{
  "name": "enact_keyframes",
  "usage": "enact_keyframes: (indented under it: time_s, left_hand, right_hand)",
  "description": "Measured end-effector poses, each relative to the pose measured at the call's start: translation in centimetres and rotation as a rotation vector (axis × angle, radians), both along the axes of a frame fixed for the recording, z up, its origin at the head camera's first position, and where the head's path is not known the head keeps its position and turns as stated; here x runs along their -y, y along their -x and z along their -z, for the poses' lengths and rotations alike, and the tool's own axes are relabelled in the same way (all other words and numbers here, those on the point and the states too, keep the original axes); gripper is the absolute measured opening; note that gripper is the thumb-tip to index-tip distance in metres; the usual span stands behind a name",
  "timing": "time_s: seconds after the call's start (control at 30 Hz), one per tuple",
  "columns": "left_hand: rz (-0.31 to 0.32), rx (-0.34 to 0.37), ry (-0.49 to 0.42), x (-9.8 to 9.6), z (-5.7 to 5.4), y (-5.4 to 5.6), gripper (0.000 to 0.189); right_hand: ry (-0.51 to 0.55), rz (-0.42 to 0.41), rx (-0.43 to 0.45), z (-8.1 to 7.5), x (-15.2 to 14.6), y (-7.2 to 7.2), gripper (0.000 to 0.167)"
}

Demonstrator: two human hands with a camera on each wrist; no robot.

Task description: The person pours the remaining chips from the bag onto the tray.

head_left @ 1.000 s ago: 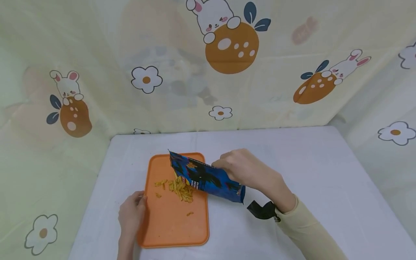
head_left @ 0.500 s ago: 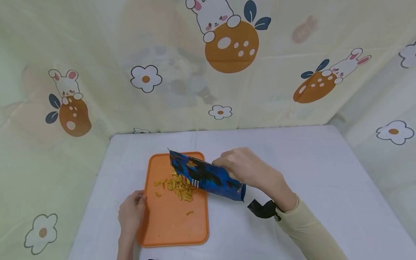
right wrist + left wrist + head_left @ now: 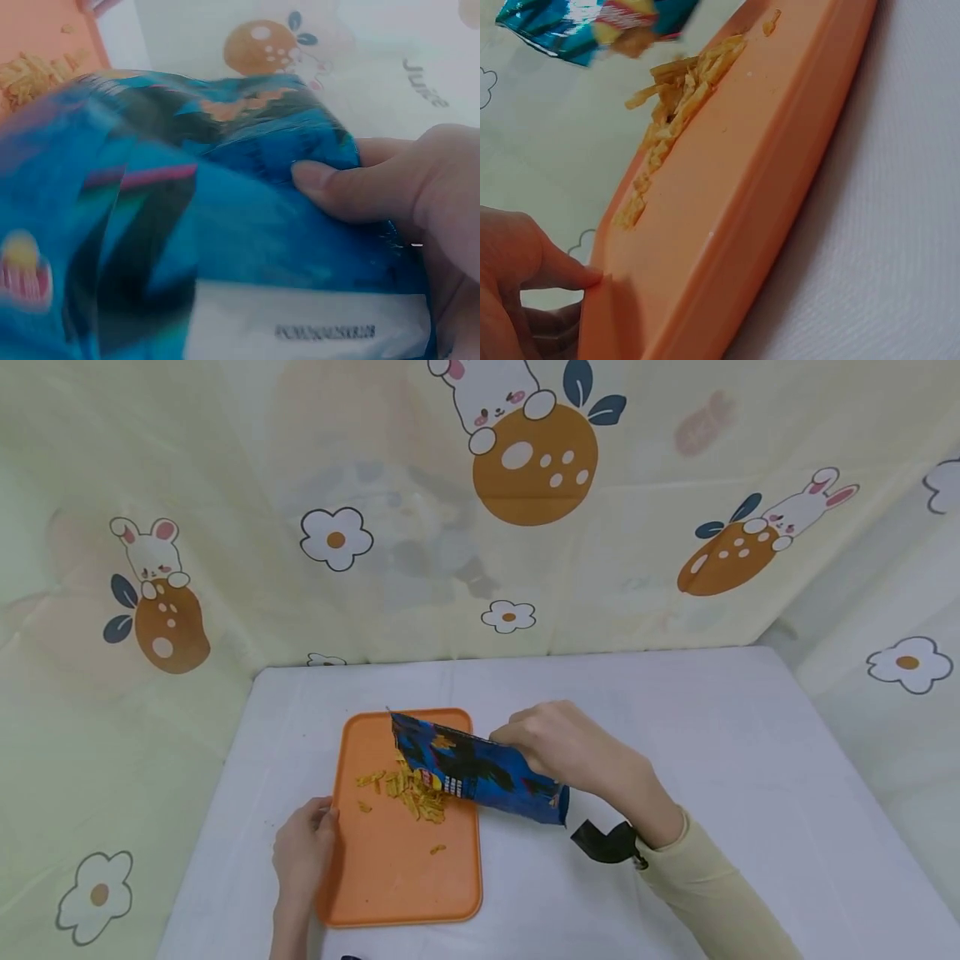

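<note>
My right hand grips a blue snack bag, with the thumb pressed on its printed side in the right wrist view. The bag is tilted, its mouth end low over an orange tray. Below that end lies a heap of yellow, strip-shaped chips, part of it hidden behind the bag. Some loose pieces lie to the left and one nearer the front. My left hand holds the tray's left edge. In the left wrist view its thumb presses on the rim, the other fingers outside the wall.
The tray stands on a white-covered table. A printed curtain with rabbits and flowers hangs at the back and sides. A black strap piece sticks out from the right wrist. A small dark thing shows at the bottom edge.
The bag and both hands stay almost in place. A few more chips show just under the bag's mouth. A small dark thing has come into view at the bottom edge.
</note>
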State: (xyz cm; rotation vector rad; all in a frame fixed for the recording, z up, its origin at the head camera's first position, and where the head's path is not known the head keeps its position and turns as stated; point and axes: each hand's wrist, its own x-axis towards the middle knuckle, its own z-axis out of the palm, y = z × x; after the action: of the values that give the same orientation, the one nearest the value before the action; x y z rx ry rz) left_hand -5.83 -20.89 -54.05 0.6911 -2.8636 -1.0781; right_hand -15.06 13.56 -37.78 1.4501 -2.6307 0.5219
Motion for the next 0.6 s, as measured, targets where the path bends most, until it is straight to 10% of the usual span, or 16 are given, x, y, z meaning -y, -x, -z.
enact_keyframes:
  time_s: [0.6]
  left_hand:
    - [-0.018,0.027,0.001,-0.08,0.21,0.17,0.032]
  right_hand:
    - [0.044,0.023,0.047,0.4,-0.79,0.19,0.026]
